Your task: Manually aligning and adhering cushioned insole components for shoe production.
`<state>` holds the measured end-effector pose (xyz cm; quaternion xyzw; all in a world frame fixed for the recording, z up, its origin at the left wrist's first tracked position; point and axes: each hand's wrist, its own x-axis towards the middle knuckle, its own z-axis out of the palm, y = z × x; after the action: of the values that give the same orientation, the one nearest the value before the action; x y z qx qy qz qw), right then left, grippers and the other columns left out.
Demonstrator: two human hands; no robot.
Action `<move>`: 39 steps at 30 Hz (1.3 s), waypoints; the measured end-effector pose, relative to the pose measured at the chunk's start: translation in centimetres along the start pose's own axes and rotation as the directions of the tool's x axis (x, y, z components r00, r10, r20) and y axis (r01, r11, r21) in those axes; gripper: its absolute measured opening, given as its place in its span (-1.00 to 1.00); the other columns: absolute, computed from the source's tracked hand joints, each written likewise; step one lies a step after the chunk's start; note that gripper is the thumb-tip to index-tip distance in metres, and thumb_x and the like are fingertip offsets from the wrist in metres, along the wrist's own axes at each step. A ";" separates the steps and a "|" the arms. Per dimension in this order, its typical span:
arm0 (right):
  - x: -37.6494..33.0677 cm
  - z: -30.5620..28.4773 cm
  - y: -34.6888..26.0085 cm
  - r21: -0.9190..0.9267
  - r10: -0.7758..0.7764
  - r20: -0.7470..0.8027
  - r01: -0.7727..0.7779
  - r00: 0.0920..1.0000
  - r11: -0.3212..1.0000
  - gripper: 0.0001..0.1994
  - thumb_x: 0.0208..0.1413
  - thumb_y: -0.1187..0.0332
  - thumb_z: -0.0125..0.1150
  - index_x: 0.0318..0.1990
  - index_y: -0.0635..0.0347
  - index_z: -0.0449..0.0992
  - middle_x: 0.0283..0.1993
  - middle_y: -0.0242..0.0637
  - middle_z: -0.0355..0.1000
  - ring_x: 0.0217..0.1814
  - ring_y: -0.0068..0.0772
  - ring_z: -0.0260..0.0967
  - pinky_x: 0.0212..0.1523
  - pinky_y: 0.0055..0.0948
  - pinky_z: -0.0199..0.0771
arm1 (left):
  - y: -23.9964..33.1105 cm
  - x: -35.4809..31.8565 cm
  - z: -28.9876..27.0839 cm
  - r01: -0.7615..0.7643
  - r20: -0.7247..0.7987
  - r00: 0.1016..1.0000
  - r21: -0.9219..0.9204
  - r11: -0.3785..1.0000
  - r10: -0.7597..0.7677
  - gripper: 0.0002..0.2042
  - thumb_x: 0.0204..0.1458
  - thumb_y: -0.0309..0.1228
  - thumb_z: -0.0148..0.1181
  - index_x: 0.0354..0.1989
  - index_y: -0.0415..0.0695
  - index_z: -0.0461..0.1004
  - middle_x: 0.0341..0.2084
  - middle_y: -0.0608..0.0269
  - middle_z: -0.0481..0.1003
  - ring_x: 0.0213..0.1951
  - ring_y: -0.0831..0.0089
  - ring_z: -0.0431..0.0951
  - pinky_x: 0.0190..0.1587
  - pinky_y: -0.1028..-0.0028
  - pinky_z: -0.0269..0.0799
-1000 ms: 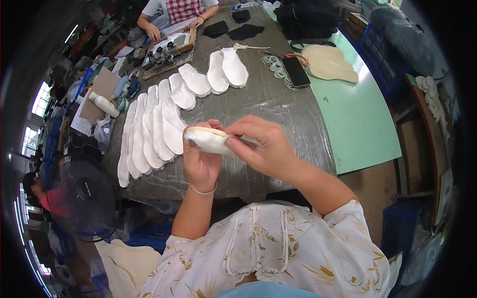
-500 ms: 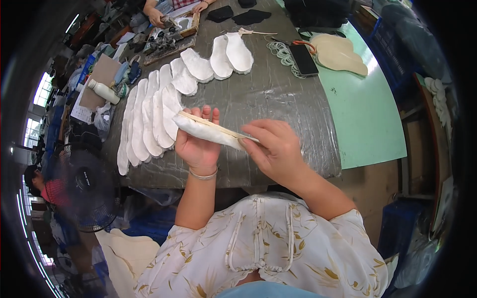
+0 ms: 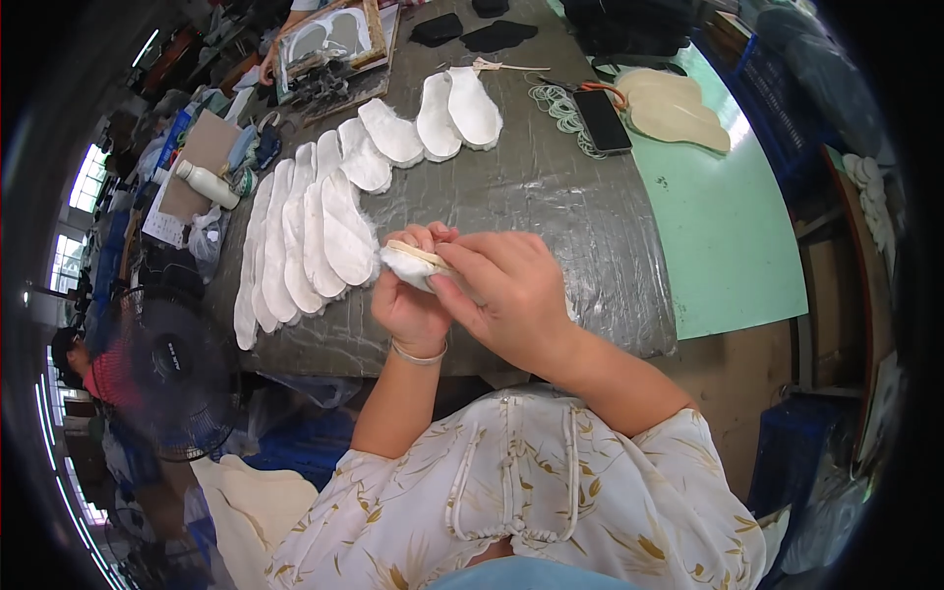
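Small pale lettering marked the hub of a black fan (image 3: pixel 172 359) at left; lines on a white sheet (image 3: pixel 163 226) beside a white bottle (image 3: pixel 206 184) were too small to read. The worktable (image 3: pixel 600 246) had a dark grey, creased, glossy surface. Across it ran a curved row of white insoles (image 3: pixel 324 226), several overlapping. A dark-screened phone (image 3: pixel 602 121) lay by coiled pale cord (image 3: pixel 559 110), with a beige foot-shaped stack (image 3: pixel 677 110) on the adjoining green board (image 3: pixel 733 236). Bright windows (image 3: pixel 88 192) lined the cluttered room's left side. A fleecy white insole (image 3: pixel 404 268) was held above the table's near part, just right of the row: the left hand (image 3: pixel 411 313) gripped it from behind, and the right hand (image 3: pixel 506 290) pinched its right end between thumb and fingers.
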<state>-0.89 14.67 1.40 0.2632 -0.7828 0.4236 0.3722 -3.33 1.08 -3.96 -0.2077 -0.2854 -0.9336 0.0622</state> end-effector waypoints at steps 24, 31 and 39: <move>-5.1 -2.4 12.7 0.248 0.464 0.840 -0.959 0.282 0.133 -0.64 0.22 0.40 0.07 0.14 0.38 0.40 -0.02 -0.24 0.51 -0.06 -0.53 0.47 -0.02 -0.47 0.47 | 2.1 3.1 -1.4 0.448 -0.444 0.796 -0.028 0.894 -0.412 -0.56 0.28 -0.11 -0.08 0.19 -0.15 0.30 0.09 0.13 0.39 0.17 0.25 0.35 0.23 0.13 0.22; -6.7 -1.3 12.2 0.310 0.353 0.911 -0.920 0.214 -0.240 -0.64 0.22 0.44 0.04 0.14 0.45 0.37 -0.06 -0.16 0.53 -0.18 -0.47 0.56 -0.16 -0.48 0.60 | -0.1 2.2 -2.6 0.357 -0.318 0.904 0.191 0.914 -0.286 -0.34 0.19 -0.05 0.14 0.36 0.02 0.01 0.04 0.11 0.36 0.08 0.31 0.36 0.14 0.17 0.35; -6.4 -0.7 11.1 0.359 0.577 0.755 -0.933 0.312 0.034 -0.53 0.31 0.22 0.00 0.29 0.28 0.28 0.18 -0.17 0.39 0.19 -0.38 0.35 0.16 -0.35 0.34 | -1.6 2.9 -3.6 0.228 -0.499 0.863 0.236 0.945 -0.084 -0.46 0.10 -0.03 0.26 0.05 -0.07 0.16 -0.24 0.19 0.38 -0.19 0.29 0.56 -0.20 0.28 0.59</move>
<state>-4.97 21.51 -8.69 -0.0010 -0.5797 0.7750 -0.2516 -7.57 0.37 -6.29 0.0666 -0.4090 -0.9062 0.0842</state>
